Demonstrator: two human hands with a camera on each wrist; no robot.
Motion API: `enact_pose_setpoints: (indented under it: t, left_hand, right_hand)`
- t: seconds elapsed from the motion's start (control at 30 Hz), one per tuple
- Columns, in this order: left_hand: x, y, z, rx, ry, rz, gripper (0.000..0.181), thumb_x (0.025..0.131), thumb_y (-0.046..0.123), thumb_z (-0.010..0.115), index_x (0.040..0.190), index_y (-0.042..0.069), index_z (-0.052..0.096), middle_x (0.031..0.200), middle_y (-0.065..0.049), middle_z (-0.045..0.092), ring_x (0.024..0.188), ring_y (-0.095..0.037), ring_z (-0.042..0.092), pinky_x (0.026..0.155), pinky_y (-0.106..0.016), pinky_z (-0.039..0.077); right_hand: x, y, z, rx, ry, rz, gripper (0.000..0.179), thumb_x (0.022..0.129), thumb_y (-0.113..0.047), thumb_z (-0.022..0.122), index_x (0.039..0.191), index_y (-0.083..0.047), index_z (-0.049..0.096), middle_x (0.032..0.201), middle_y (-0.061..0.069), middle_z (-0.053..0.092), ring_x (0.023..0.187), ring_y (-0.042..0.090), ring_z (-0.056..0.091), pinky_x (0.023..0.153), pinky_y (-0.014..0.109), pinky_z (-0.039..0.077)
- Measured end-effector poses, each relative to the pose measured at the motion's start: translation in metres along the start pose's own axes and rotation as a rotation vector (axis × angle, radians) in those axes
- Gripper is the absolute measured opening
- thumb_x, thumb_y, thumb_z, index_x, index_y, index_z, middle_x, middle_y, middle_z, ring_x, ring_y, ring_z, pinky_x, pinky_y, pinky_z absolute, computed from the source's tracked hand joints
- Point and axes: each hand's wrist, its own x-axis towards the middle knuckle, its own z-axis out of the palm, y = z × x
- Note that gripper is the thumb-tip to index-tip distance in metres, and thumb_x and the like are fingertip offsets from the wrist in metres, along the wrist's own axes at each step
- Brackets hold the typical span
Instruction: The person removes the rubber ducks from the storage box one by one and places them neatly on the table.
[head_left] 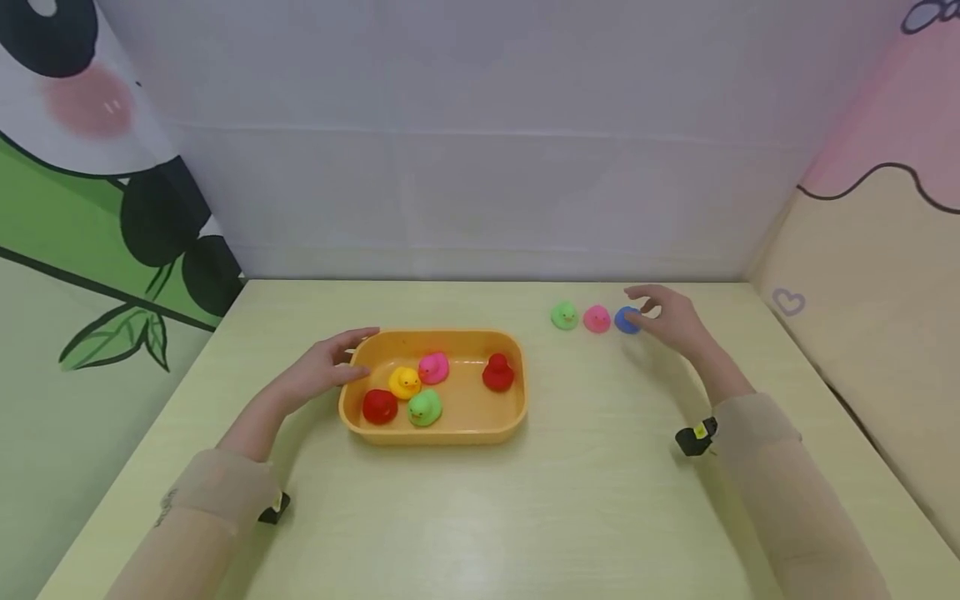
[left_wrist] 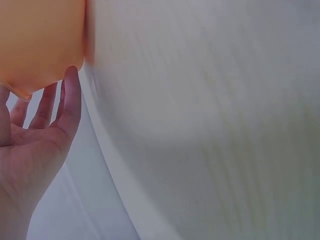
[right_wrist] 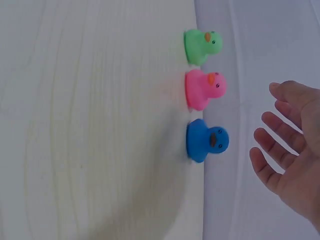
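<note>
My left hand (head_left: 324, 367) holds the left end of an orange-yellow plastic tub (head_left: 450, 437), thumb over the rim and fingers against the outer wall. The left wrist view shows those fingers (left_wrist: 72, 95) touching the tub. Inside lie a yellow duck (head_left: 405, 382), a pink duck (head_left: 433, 367), a green duck (head_left: 425, 407) and two red ducks, one at the left (head_left: 380, 406) and another at the right (head_left: 498, 373). My right hand (head_left: 671, 321) hovers by a blue toy duck (right_wrist: 204, 141), fingers loosely bent with nothing in them; the right wrist view shows a gap between them.
Left of the blue duck, a pink duck (right_wrist: 202, 90) and a green duck (right_wrist: 200, 47) stand in a row near the far table edge. A pale wall (head_left: 480, 200) rises behind the wooden table (head_left: 480, 517), and printed panels stand on both sides.
</note>
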Motion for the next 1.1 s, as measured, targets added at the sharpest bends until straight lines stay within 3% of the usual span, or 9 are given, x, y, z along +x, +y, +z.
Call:
enact_pose_setpoints:
  t: [0.17, 0.4, 0.73, 1.03, 1.1]
  left_hand:
    - [0.002, 0.001, -0.001, 0.031, 0.006, 0.005, 0.065, 0.088, 0.028, 0.065, 0.146, 0.026, 0.034, 0.142, -0.009, 0.042, 0.124, -0.035, 0.044, 0.094, -0.047, 0.049]
    - [0.004, 0.002, -0.003, 0.039, 0.017, 0.036, 0.066, 0.088, 0.028, 0.066, 0.146, 0.024, 0.034, 0.144, -0.007, 0.043, 0.127, -0.035, 0.042, 0.099, -0.054, 0.043]
    - [0.006, 0.006, -0.003, 0.024, 0.005, 0.052, 0.069, 0.088, 0.026, 0.065, 0.148, 0.025, 0.030, 0.146, -0.008, 0.040, 0.130, -0.037, 0.040, 0.101, -0.057, 0.039]
    - [0.008, 0.004, -0.003, 0.039, -0.008, 0.034, 0.071, 0.089, 0.030, 0.065, 0.149, 0.026, 0.028, 0.150, -0.008, 0.035, 0.132, -0.039, 0.036, 0.102, -0.059, 0.037]
    - [0.005, 0.010, -0.004, 0.029, -0.016, 0.030, 0.070, 0.089, 0.028, 0.064, 0.149, 0.024, 0.028, 0.149, -0.009, 0.035, 0.132, -0.039, 0.036, 0.102, -0.059, 0.036]
  right_hand:
    - [-0.003, -0.024, 0.002, 0.036, 0.020, -0.038, 0.038, 0.089, -0.019, 0.063, 0.125, -0.009, 0.058, 0.123, 0.012, 0.059, 0.096, 0.028, 0.057, 0.063, 0.032, 0.049]
    - [-0.010, -0.056, 0.004, 0.091, 0.028, -0.063, 0.040, 0.089, -0.023, 0.064, 0.126, -0.010, 0.057, 0.119, 0.008, 0.062, 0.091, 0.021, 0.058, 0.076, 0.035, 0.052]
    - [-0.028, -0.099, 0.014, 0.158, 0.120, -0.150, 0.030, 0.087, -0.015, 0.064, 0.117, -0.011, 0.064, 0.106, 0.007, 0.067, 0.084, 0.018, 0.058, 0.072, 0.032, 0.050]
    - [-0.046, -0.134, 0.035, 0.260, 0.098, -0.204, 0.037, 0.087, -0.014, 0.066, 0.123, -0.010, 0.060, 0.112, 0.005, 0.066, 0.096, 0.020, 0.059, 0.081, 0.041, 0.051]
    - [-0.049, -0.141, 0.040, 0.282, 0.097, -0.211, 0.037, 0.087, -0.014, 0.067, 0.123, -0.011, 0.059, 0.112, 0.004, 0.065, 0.097, 0.019, 0.058, 0.082, 0.040, 0.052]
